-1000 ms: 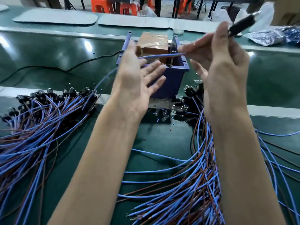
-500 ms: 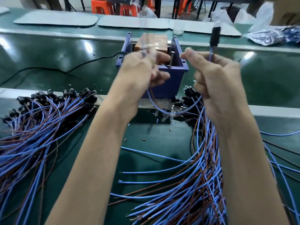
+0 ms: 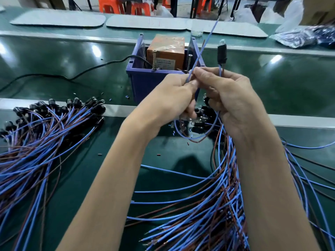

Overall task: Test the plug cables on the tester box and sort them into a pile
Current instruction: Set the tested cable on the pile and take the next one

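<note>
**Box at Mid-Bench, a Pile on Either Side**

The tester box (image 3: 145, 82) stands mid-bench (image 3: 54, 69) with a block (image 3: 165, 51) inside it, and its cord (image 3: 72, 77) runs toward the left edge. One pile of cables (image 3: 45, 142) lies near left and a second pile (image 3: 208, 205) near right. In front of the box, the left hand (image 3: 170, 98) and right hand (image 3: 232, 98) pinch the held cable (image 3: 222, 53). Mats (image 3: 58, 19) lie along the far edge.

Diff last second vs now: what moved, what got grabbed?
Left hand, open before, closed on the loose ends of the plug cable, now pointing up. Right hand came down and leftward, still gripping below the plug, now upright. Tester box, left pile and right pile stayed.
</note>
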Motion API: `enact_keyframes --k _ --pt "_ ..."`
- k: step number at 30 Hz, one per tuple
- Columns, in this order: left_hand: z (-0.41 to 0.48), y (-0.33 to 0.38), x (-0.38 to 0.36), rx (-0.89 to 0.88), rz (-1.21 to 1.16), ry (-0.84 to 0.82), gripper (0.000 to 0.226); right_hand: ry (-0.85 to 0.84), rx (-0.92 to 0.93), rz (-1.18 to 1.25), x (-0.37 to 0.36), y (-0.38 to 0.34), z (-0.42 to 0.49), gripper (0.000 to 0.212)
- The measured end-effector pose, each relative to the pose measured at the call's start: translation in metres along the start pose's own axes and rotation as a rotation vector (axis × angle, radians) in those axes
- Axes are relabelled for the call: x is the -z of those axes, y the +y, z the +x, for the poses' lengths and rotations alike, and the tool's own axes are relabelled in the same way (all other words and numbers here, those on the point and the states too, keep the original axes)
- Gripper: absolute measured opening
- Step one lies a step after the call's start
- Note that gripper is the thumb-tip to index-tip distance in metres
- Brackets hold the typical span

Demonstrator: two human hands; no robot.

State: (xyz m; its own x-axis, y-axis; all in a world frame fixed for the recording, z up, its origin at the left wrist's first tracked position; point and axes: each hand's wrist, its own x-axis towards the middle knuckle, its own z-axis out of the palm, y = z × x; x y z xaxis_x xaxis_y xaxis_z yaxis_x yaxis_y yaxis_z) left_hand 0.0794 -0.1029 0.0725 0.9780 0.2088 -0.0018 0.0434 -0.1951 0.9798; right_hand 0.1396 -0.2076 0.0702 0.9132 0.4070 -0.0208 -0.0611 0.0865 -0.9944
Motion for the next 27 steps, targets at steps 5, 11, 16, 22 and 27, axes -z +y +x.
enact_keyframes --k 5,11,16,22,27 --pt "-0.001 0.002 0.012 -0.046 0.038 0.181 0.029 0.089 0.012 0.102 -0.005 -0.005 0.001 0.018" --pt "0.005 0.000 0.024 -0.271 0.138 0.798 0.018 0.113 0.034 0.158 0.001 -0.004 0.004 0.013" --pt "0.007 -0.008 0.032 -0.093 0.230 0.851 0.036 0.179 0.065 0.069 0.001 0.004 0.007 0.017" --pt "0.005 -0.023 0.055 -0.019 0.302 0.824 0.008 0.250 0.038 0.022 0.003 0.010 0.011 0.022" --pt "0.002 -0.030 0.059 0.146 0.316 0.749 0.021 0.220 -0.019 -0.038 0.007 0.013 0.014 0.030"
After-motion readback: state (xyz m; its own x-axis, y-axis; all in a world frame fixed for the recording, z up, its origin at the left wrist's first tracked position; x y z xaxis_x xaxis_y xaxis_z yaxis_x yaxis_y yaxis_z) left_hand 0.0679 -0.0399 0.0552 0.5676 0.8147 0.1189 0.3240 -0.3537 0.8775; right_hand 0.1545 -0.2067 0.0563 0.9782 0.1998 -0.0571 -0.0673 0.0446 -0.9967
